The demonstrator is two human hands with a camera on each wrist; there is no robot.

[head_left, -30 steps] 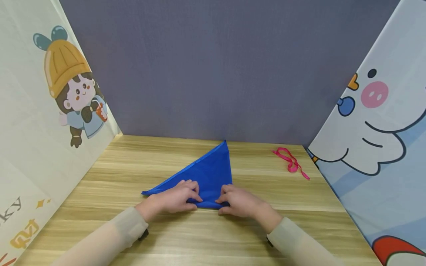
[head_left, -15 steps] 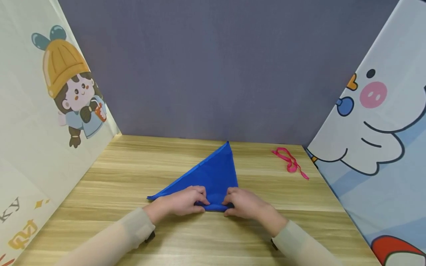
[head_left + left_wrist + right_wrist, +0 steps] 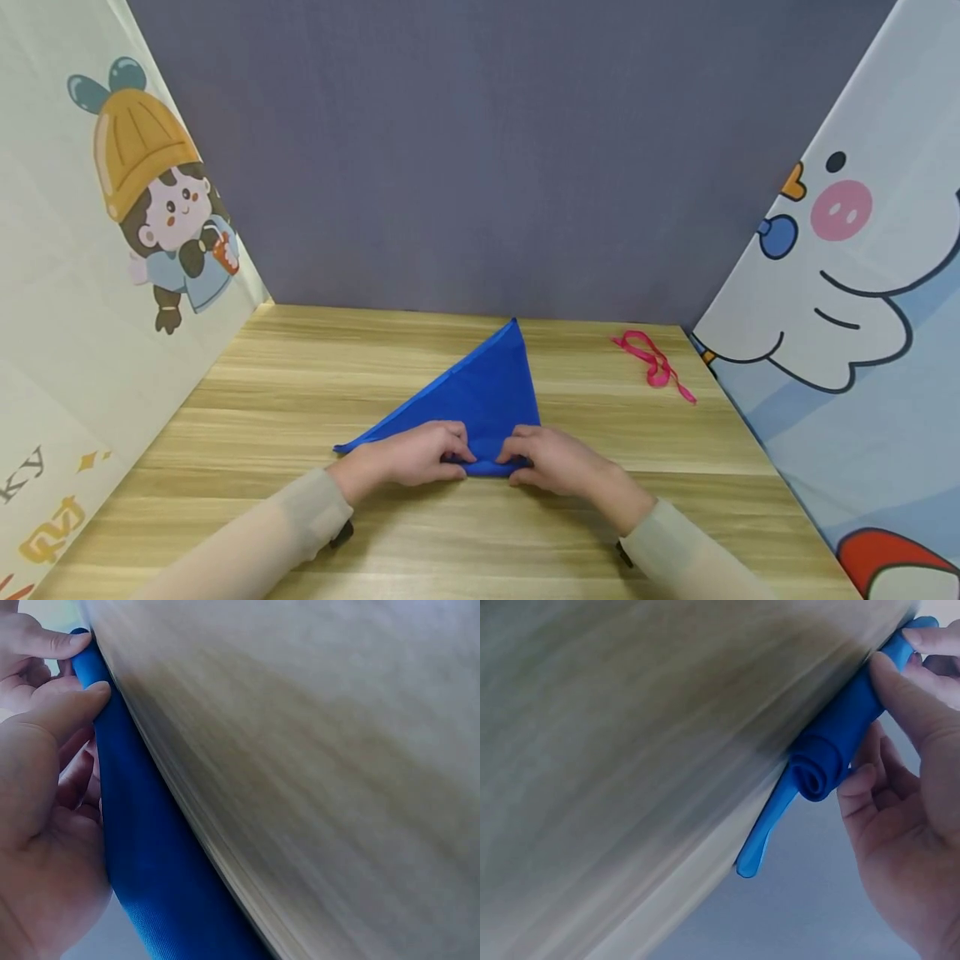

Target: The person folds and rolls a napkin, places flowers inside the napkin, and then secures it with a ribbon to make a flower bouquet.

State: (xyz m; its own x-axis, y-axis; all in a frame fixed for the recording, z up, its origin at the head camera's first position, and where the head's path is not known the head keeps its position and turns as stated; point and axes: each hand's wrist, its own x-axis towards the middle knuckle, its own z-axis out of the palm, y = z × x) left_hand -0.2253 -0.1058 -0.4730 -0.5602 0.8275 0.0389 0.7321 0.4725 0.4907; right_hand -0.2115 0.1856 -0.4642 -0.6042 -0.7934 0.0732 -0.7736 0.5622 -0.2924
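A blue cloth (image 3: 480, 387), folded to a triangle, lies on the wooden table with one point toward the back wall. Its near edge is rolled up; the right wrist view shows the roll's spiral end (image 3: 815, 769), with a flat flap of cloth below it. My left hand (image 3: 427, 452) pinches the left part of the roll, thumb on the near side and fingers curled over the top. Close by on the right, my right hand (image 3: 555, 460) grips the roll's right end the same way. In the left wrist view, both thumbs press the blue roll (image 3: 142, 817).
A pink ribbon (image 3: 654, 362) lies loosely curled on the table (image 3: 285, 358) at the back right. A grey wall (image 3: 465, 167) stands behind the table, with printed panels on either side. Light sleeves (image 3: 258, 533) cover both forearms.
Both hands and the cloth have shifted a little to the right and toward the person, mostly in the first half second. Both hands keep hold of the rolled edge.
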